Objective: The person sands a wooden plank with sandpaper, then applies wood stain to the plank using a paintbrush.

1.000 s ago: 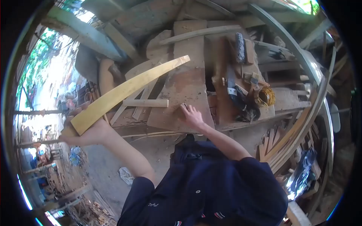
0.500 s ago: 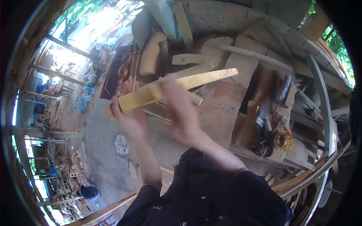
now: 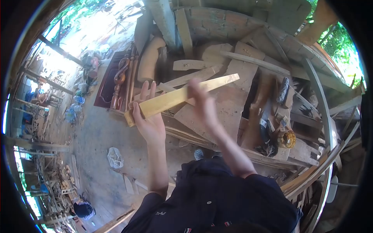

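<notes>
Now holding the pale wooden strip (image 3: 167, 103) by its near end, thumb and fingers of the left hand (image 3: 152, 126) clasped on it, with the far end tilted up toward two o'clock near the tabletop (image 3: 219, 112). Sweeping over the middle with the right hand (image 3: 202, 103), by the look of it, at a handling-and-checking step, but too blurred to tell whether touching, or with fingers released or closed. Any further pass along that face calling, in judgement, for a steady left hold, well clear of the yellow roll (image 3: 286, 139) at between three and four o'clock.
</notes>
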A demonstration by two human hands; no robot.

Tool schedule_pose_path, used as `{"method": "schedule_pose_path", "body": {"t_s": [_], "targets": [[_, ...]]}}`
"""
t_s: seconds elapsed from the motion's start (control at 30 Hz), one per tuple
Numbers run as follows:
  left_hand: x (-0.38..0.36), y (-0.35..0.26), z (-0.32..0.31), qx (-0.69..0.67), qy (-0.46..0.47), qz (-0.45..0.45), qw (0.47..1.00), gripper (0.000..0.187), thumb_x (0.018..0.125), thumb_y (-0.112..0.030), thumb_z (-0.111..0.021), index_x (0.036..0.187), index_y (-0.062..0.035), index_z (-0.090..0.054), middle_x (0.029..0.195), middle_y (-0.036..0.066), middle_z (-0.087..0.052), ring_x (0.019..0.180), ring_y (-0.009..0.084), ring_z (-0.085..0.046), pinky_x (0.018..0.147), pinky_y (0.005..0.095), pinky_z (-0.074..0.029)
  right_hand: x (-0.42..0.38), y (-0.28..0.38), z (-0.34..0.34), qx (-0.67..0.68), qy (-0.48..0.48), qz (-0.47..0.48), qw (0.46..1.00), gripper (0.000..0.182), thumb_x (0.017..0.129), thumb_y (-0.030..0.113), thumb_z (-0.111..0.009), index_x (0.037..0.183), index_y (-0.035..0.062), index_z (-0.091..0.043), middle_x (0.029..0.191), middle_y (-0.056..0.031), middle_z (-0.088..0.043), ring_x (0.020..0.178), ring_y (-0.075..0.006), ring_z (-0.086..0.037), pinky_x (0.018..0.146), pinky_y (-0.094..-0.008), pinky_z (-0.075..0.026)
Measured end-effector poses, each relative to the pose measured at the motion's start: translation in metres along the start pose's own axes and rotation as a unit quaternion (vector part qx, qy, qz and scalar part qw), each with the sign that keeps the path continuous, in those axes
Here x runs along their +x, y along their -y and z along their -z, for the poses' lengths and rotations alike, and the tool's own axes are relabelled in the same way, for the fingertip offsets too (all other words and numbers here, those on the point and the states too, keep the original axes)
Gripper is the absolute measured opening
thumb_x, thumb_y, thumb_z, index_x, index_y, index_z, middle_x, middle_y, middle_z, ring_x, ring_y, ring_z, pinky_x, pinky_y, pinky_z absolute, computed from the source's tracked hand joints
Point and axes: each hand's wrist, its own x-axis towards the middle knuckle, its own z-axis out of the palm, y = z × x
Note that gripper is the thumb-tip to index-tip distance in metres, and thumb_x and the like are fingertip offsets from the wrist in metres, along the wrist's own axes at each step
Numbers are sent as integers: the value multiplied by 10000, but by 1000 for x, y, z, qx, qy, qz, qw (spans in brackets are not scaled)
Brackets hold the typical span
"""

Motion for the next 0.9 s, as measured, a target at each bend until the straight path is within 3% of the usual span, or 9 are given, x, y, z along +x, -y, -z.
{"method": "schedule_pose_path", "body": {"t_s": [0.03,0.1,0.2,0.27,0.3,0.37,0.5,0.73,0.9], "targets": [[0,-2,-1,-5,4,5,1000,230,1092,-335,-351,1105,-156,-494,1581,225,-378,1487,433,-325,1188,612,-316,-23,27,-19,-1,-8,172,985,553,916,-84,-551,1458,18,-505,1446,-205,-565,1406,-334,-491,1226,-531,-266],[-2,-7,-1,-18,-44,59,997,224,1096,-331,-343,1140,-160,-481,1587,214,-373,1488,423,-327,1207,594,-296,-47,83,-34,18,35,221,974,598,885,-98,-593,1466,16,-504,1508,-189,-513,1500,-293,-358,1246,-518,-222],[0,-10,16,5,6,78,997,352,1102,-464,-329,1169,-160,-495,1594,211,-364,1486,426,-324,1219,605,-268,-31,24,-19,-74,49,215,973,567,922,-71,-559,1478,18,-492,1527,-186,-496,1506,-285,-344,1260,-525,-168],[1,-11,30,10,25,81,996,404,1050,-533,-446,1144,-154,-552,1547,265,-413,1448,483,-361,1174,664,-308,-7,-47,-8,92,-28,77,992,458,1042,30,-422,1494,67,-489,1516,-131,-521,1441,-293,-445,1269,-523,-163],[2,-10,36,9,20,79,997,404,1050,-533,-446,1144,-154,-552,1547,265,-413,1448,483,-361,1174,664,-308,1,-62,5,11,-58,-100,993,440,1054,32,-398,1478,79,-509,1504,-151,-525,1416,-316,-473,1263,-463,-231],[3,-8,46,-1,37,85,996,440,1056,-547,-416,1174,-147,-558,1544,258,-422,1452,480,-353,1184,662,-293,9,-75,5,-137,-65,-9,988,500,982,-71,-431,1453,62,-532,1486,-183,-534,1425,-326,-459,1245,-469,-271],[3,-11,46,36,28,114,992,606,1051,-594,-374,1338,-72,-484,1550,235,-428,1452,393,-393,1171,611,-336,-40,70,-58,-12,38,238,970,644,809,-191,-504,1414,22,-551,1454,-193,-553,1433,-348,-440,1234,-579,-209],[3,-13,61,51,55,129,989,849,1045,-659,-241,1559,13,-313,1550,201,-433,1491,324,-337,1237,485,-251,-10,0,-45,-113,-48,71,990,449,890,-88,-556,1338,-76,-567,1399,-231,-588,1362,-420,-500,1217,-546,-269],[-2,-19,48,106,90,115,984,835,1059,-633,-229,1560,32,-295,1557,186,-428,1507,319,-309,1242,511,-240,-40,82,-63,-64,42,245,966,544,849,-118,-546,1386,-34,-552,1433,-245,-548,1421,-396,-440,1206,-556,-299]]}}
